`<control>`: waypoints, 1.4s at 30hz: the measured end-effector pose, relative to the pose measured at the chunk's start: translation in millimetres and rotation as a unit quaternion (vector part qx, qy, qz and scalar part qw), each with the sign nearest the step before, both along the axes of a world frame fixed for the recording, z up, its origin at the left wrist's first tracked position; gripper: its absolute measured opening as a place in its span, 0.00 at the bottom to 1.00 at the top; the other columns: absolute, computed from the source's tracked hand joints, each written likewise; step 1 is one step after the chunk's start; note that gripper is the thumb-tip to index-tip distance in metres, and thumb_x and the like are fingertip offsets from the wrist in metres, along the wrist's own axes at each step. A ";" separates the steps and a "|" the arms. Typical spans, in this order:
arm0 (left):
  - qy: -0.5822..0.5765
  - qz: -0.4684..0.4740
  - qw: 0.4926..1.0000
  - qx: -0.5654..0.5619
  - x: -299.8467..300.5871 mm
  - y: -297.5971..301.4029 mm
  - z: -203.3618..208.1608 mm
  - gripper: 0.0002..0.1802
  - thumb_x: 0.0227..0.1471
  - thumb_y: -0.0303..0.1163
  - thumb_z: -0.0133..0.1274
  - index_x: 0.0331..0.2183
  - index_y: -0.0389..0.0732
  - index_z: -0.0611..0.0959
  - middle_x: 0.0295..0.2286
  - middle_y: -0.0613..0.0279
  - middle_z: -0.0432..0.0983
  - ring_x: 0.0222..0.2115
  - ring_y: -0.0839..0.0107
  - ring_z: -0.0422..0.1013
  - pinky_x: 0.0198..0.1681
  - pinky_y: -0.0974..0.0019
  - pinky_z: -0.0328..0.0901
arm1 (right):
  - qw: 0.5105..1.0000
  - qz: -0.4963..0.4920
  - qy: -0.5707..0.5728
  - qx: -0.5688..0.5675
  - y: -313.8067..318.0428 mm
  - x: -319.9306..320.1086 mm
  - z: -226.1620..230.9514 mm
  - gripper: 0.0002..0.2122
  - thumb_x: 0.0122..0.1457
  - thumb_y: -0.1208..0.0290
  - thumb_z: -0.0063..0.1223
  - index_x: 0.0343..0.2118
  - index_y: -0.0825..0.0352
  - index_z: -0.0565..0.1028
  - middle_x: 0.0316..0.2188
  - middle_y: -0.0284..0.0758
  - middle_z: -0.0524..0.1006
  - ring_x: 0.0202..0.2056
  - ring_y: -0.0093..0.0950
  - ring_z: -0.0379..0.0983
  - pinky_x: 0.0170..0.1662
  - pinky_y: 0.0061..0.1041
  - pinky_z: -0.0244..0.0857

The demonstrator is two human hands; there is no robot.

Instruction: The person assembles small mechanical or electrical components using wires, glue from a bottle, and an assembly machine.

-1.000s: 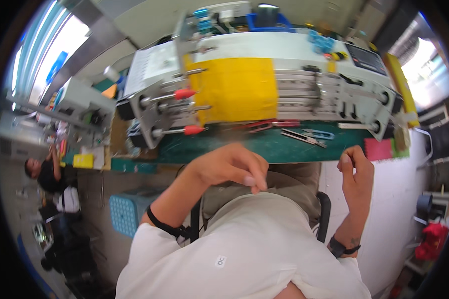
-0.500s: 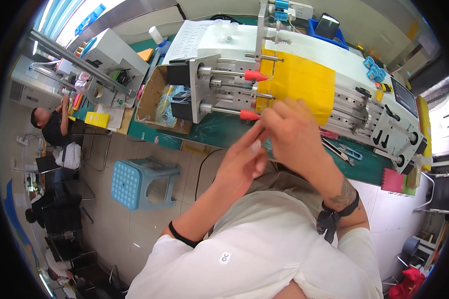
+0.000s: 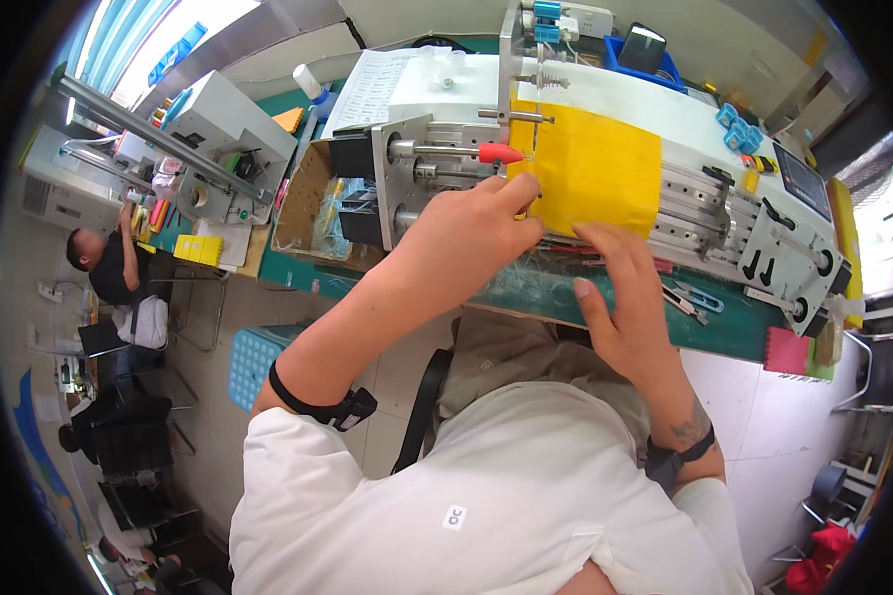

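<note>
A flat yellow sheet (image 3: 600, 169) lies on a metal machine with rails and rods (image 3: 446, 134). My left hand (image 3: 481, 223) reaches over the machine's lower rod to the sheet's left edge, with thumb and fingers pinched together. Whatever is between those fingertips is hidden. Just above them, a red cone tip (image 3: 500, 153) on a steel rod points at the sheet. At the sheet's near edge, my right hand (image 3: 620, 288) has its fingers apart, fingertips touching or close to the edge. The lower red tip is out of sight behind my left hand.
A cardboard box with plastic wrap (image 3: 303, 213) stands left of the machine. Cutters (image 3: 685, 302) and pink and green notebooks (image 3: 789, 352) lie on the green mat (image 3: 724, 332). A blue stool (image 3: 253, 367) stands on the floor. Another person (image 3: 109, 263) sits far left.
My hands were together at the sheet's lower left corner. My left hand has moved up onto its left edge; my right hand has drawn apart, lower and to the right, fingers opened.
</note>
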State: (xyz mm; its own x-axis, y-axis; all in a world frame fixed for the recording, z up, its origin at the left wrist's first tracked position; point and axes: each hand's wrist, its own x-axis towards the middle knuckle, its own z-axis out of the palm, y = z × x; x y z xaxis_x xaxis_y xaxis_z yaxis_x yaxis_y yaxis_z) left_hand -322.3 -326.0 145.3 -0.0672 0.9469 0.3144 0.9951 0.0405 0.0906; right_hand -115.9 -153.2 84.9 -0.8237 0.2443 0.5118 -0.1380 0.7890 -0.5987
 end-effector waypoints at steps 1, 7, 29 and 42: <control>0.006 -0.010 1.000 0.016 0.4 3.1 -1.2 0.22 0.49 0.22 0.65 0.48 0.48 0.92 0.43 0.61 0.77 0.41 0.60 0.81 0.41 0.58 0.78 | 1.000 -0.004 0.000 -0.002 -2.6 -4.4 1.9 0.28 0.64 0.76 0.64 0.68 0.67 0.76 0.60 0.49 0.79 0.60 0.51 0.73 0.67 0.46 0.66; -0.043 0.043 0.947 0.316 45.6 -15.8 -89.7 0.23 0.44 0.21 0.67 0.45 0.46 0.92 0.38 0.56 0.76 0.35 0.56 0.75 0.37 0.55 0.71 | 0.990 0.095 -0.001 -0.101 -5.4 -25.0 2.6 0.22 0.67 0.70 0.62 0.65 0.62 0.81 0.66 0.47 0.72 0.68 0.49 0.66 0.72 0.50 0.58; -0.292 0.286 0.847 0.340 59.2 -12.9 -76.5 0.05 0.70 0.25 0.65 0.36 0.38 0.88 0.29 0.73 0.74 0.28 0.84 0.63 0.30 0.72 0.56 | 0.978 -0.089 -0.053 0.181 -10.6 -1.6 -11.6 0.34 0.56 0.67 0.70 0.70 0.47 0.81 0.83 0.48 0.58 0.82 0.54 0.49 0.82 0.64 0.33; -0.890 0.035 0.452 0.041 48.8 -6.7 -98.1 0.16 0.77 0.35 0.54 0.37 0.35 0.85 0.28 0.67 0.75 0.25 0.78 0.66 0.27 0.68 0.61 | 0.932 -0.310 0.127 0.141 65.3 162.3 -55.6 0.15 0.56 0.77 0.61 0.47 0.62 0.87 0.52 0.38 0.83 0.56 0.42 0.76 0.65 0.50 0.63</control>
